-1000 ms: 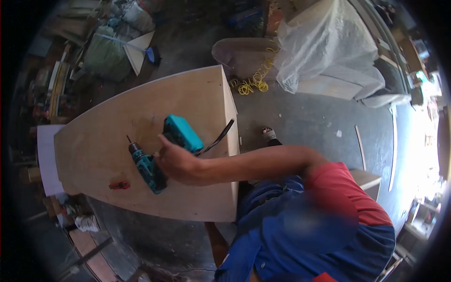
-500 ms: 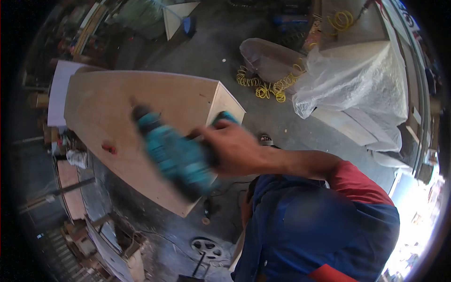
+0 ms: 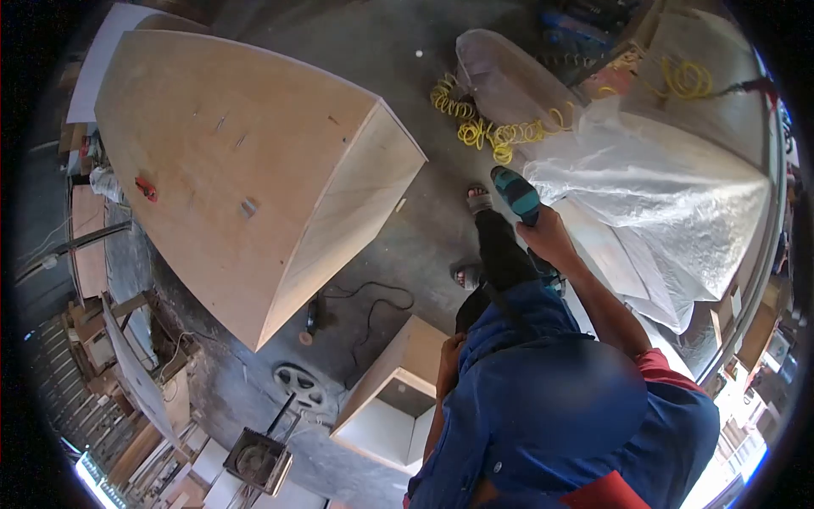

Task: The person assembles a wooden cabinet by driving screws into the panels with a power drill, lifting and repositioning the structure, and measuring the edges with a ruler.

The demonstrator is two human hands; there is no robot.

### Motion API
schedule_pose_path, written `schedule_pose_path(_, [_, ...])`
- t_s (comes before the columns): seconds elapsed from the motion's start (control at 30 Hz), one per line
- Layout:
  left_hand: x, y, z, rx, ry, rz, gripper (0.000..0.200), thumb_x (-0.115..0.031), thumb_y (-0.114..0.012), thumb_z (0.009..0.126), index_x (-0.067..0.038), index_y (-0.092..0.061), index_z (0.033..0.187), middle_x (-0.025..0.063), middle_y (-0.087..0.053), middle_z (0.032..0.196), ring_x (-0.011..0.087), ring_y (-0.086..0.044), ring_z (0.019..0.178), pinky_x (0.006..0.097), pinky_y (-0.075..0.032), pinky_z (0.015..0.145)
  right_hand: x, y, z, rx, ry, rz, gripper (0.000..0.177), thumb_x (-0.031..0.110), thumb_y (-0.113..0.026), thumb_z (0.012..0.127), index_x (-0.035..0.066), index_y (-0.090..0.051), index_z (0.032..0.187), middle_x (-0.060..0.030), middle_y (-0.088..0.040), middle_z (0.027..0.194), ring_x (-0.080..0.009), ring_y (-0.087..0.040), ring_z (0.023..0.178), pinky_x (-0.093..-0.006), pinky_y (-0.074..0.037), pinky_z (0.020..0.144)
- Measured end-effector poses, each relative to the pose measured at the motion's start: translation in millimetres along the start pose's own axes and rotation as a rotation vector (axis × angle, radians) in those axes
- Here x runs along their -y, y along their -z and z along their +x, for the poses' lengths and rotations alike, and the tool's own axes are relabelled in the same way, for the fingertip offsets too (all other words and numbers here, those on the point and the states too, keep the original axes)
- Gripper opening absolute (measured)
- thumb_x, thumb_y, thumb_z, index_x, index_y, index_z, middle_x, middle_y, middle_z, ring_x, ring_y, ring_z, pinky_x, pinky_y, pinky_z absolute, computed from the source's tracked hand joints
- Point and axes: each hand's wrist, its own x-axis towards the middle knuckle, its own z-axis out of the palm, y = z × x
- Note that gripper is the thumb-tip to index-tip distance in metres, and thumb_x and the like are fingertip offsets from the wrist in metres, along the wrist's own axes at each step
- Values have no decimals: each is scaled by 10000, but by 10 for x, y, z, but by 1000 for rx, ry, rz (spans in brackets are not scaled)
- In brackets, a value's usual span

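A teal and black cordless drill (image 3: 515,193) is gripped in my right hand (image 3: 549,237), low beside my right leg. My left hand (image 3: 451,360) hangs close to the front of my blue shirt, its fingers mostly hidden. Ahead to the left lies a large plywood box (image 3: 203,170) with an open, hollow end facing me. On its top surface rest a small red tool (image 3: 146,188), a small grey metal piece (image 3: 248,208) and several thin, screw-like bits (image 3: 222,121). Neither hand touches the box.
Clear plastic sheeting (image 3: 670,195) drapes over something at right, with a yellow coiled hose (image 3: 500,136) beside it. Near my left side stands a smaller open wooden box (image 3: 394,386). A spoked wheel (image 3: 298,386) and a black cord (image 3: 381,297) lie on the floor.
My right hand has swung the drill from over the plywood box rightwards and down to my side. The view has shifted, uncovering the small items on the box and the smaller box.
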Motion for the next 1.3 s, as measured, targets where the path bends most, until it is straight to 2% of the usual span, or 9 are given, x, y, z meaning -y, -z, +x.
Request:
schedule_pose_path(0.07, [-200,-52,-146,1,71,-408,197,-128,-499,830,-9,-632,913,12,-607,770,95,-525,703,226,-431,645,-126,-104,320,-35,110,-9,366,189,-605,753,-5,-569,1061,-236,-645,780,-407,-646,784,-448,-509,706])
schedule_pose_path(0.33, [-433,119,271,-163,27,-40,179,-119,-556,839,-23,-649,957,54,-650,917,154,-612,859,270,-478,740,-606,-828,1728,222,31,-336,463,253,-599,787,27,-507,1180,-239,-645,916,-402,-626,904,-495,-515,754])
schedule_pose_path(0.5, [620,1298,1484,-498,81,-324,253,-201,-600,873,-37,-608,1065,85,-632,987,197,-610,922,309,-510,786,-1584,-1767,2807,240,119,-439,543,242,-593,805,32,-431,1278,-219,-626,950,-396,-617,894,-493,-499,762])
schedule_pose_path(0.77, [1828,3441,3737,-623,152,86,457,-142,-562,871,-67,-460,1310,94,-520,1277,220,-548,1103,365,-443,935,-2812,-2939,4237,249,392,-686,655,159,-612,817,53,-322,1395,-196,-579,1051,-383,-605,929,-473,-501,774])
schedule_pose_path(0.97, [2474,4561,4724,-679,-475,-542,531,-317,-619,881,-70,-460,1323,90,-497,1331,258,-464,1233,436,-375,1050,-3531,-3683,4806,57,530,-702,646,169,-634,820,70,-342,1388,-200,-541,1125,-374,-580,990,-459,-486,841])
schedule_pose_path(1.13, [2321,4005,5086,-425,-823,-823,512,-292,-536,925,-96,-395,1376,101,-406,1412,305,-401,1277,489,-295,1088,-3537,-3963,4700,-192,712,-858,580,224,-658,827,85,-418,1336,-201,-523,1195,-375,-566,1029,-446,-474,887])
schedule_pose_path(1.17, [2319,3872,5162,-726,-791,-417,510,-274,-522,931,-93,-380,1386,100,-376,1433,306,-362,1301,499,-282,1094,-3399,-3982,4667,-250,856,-702,565,251,-666,825,88,-440,1316,-199,-524,1208,-373,-570,1023,-442,-477,886])
schedule_pose_path(1.23, [2216,3613,5244,-482,-1048,-1042,478,-218,-516,926,-45,-411,1360,133,-402,1413,339,-418,1255,509,-341,1059,-3075,-4079,4663,-290,1001,-562,551,278,-674,824,92,-462,1297,-198,-524,1221,-371,-574,1017,-438,-480,884])
schedule_pose_path(1.3, [2175,3437,5424,-694,-1095,-919,459,-191,-522,913,-17,-438,1329,149,-443,1373,343,-462,1207,508,-385,1020,-2855,-4214,4678,-89,821,-439,522,284,-667,833,82,-482,1277,-185,-561,1178,-369,-588,995,-444,-495,837])
